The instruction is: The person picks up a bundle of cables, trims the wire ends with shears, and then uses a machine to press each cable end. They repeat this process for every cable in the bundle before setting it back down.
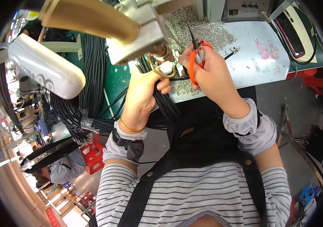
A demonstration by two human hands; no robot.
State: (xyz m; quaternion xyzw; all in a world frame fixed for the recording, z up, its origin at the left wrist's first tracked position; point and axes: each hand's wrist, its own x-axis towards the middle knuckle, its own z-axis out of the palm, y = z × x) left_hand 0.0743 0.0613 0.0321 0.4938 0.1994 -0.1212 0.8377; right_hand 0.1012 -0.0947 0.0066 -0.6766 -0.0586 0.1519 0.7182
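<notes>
My left hand is closed around a bundle of black cables, whose loose lengths hang down over my apron. Its fingertips lie just under the metal head of a bench machine, which hides part of the cable ends. Orange-handled scissors with dark pointed blades are in my right hand, the tips aimed away from me. That hand is beside the machine head, close to the left hand's fingers. A short black cable with bare wire ends lies on the white sheet to the right.
Small silvery metal pieces are heaped behind and around the machine. Long black cable bundles lie on the green table at left, near a white cylinder. A grey control box stands far right; red stools and another person are around.
</notes>
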